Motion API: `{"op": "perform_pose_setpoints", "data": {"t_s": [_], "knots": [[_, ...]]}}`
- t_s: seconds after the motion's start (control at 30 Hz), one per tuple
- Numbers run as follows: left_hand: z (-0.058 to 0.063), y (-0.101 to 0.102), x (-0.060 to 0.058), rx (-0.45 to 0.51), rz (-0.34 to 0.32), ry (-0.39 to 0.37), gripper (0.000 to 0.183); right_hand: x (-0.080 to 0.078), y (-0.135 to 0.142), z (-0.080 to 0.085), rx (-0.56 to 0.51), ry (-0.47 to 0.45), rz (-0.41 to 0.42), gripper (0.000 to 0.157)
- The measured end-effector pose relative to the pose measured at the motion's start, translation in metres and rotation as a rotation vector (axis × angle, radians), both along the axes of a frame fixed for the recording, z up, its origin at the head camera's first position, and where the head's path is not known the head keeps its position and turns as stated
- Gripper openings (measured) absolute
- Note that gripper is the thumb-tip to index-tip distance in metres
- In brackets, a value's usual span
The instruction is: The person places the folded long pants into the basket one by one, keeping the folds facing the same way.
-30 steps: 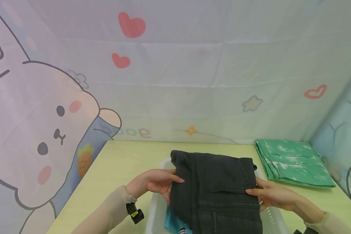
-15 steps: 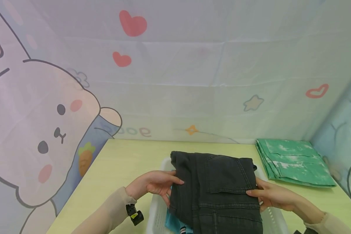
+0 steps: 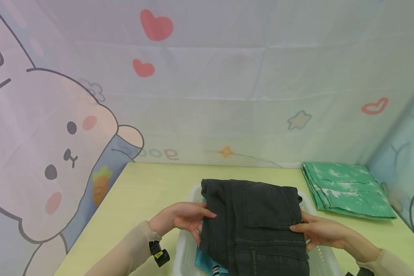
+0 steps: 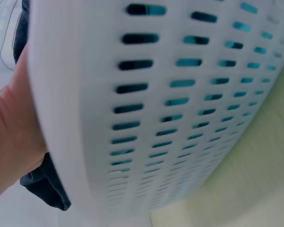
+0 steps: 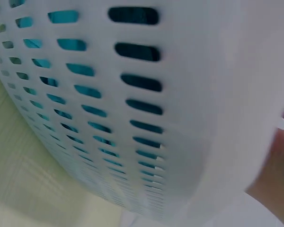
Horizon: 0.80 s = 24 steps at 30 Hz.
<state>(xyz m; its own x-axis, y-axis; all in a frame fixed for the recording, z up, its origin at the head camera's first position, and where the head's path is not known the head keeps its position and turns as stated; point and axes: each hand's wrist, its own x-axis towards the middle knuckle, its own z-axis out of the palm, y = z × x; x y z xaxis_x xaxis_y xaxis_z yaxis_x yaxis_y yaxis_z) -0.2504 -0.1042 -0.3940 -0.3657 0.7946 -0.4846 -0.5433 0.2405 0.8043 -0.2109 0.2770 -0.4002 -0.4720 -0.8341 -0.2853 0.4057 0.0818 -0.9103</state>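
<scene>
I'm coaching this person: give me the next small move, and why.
Probably ease the folded dark jeans down into the white basket, as the left hand and right hand grip opposite sides over it, and the left wrist view shows the jeans jutting past its rim.

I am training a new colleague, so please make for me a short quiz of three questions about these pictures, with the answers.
1. True or false: the green cloth lies inside the white basket.
2. Which hands hold the dark trousers? (a) only the left; (b) only the right; (c) both.
3. Fill in: below the trousers, some ____ cloth shows in the basket.

Key:
1. False; it lies on the table, apart from the basket.
2. c: the left hand and the right hand hold opposite sides.
3. Blue.
</scene>
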Motion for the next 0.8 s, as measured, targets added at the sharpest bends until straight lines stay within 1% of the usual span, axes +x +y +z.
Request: {"op": "perform_pose_setpoints", "data": {"t_s": [0.17,0.27,0.4,0.63,0.8], "knots": [[-0.002,0.001,0.002,-0.064,0.024,-0.024,0.070,0.000,0.001,-0.006,0.003,-0.034,0.006,0.081],[-0.005,0.002,0.003,-0.087,0.037,-0.033,0.073,0.000,0.000,-0.009,-0.006,-0.051,0.004,0.082],[-0.008,0.002,0.004,-0.085,0.027,-0.035,0.069,0.002,0.000,-0.014,-0.005,-0.061,-0.004,0.081],[-0.014,0.001,0.005,-0.080,-0.003,-0.009,0.064,0.002,0.000,-0.019,0.014,-0.044,-0.014,0.082],[-0.016,0.000,0.005,-0.081,0.012,-0.019,0.065,0.002,-0.001,-0.021,0.009,-0.040,-0.032,0.082]]}}
